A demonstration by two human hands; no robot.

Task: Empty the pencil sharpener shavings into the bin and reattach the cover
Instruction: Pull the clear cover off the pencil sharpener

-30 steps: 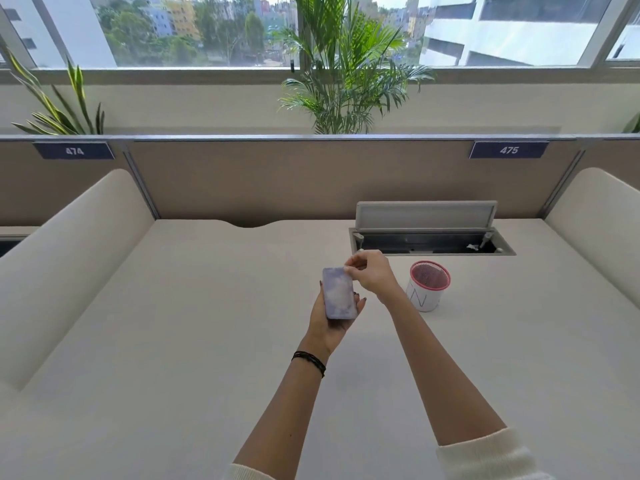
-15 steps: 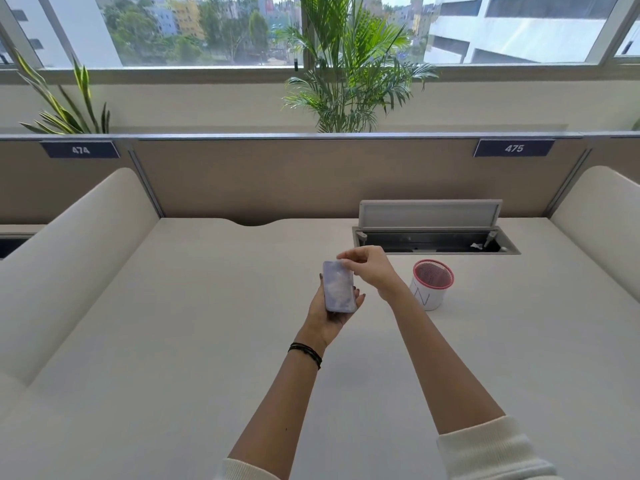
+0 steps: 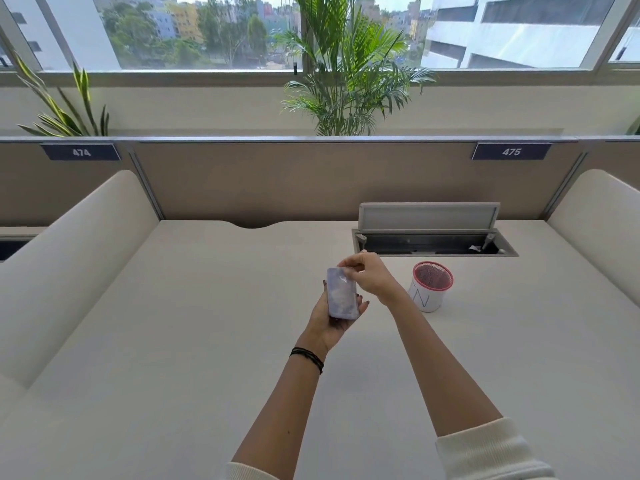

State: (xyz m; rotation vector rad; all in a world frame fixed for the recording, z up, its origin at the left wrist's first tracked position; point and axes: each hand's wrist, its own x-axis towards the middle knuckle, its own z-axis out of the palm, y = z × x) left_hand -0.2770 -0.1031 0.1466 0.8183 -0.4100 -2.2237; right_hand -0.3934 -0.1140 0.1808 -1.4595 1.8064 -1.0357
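My left hand (image 3: 332,317) holds a flat, rounded, pale purple pencil sharpener (image 3: 341,293) upright above the middle of the desk, cradling it from behind and below. My right hand (image 3: 370,276) pinches the sharpener's top right corner with thumb and fingertips. I cannot tell whether the cover has separated from the body. A small white bin (image 3: 429,288) with a pink rim and a red mesh inside stands on the desk just right of my hands.
The white desk (image 3: 173,341) has padded dividers left (image 3: 69,265) and right (image 3: 595,230). An open cable tray (image 3: 433,242) with a raised lid sits behind the bin. A brown partition (image 3: 277,181) closes the far edge, with plants behind it.
Both hands with the sharpener have stayed in nearly the same place. My right fingers have shifted slightly along the sharpener's top corner.
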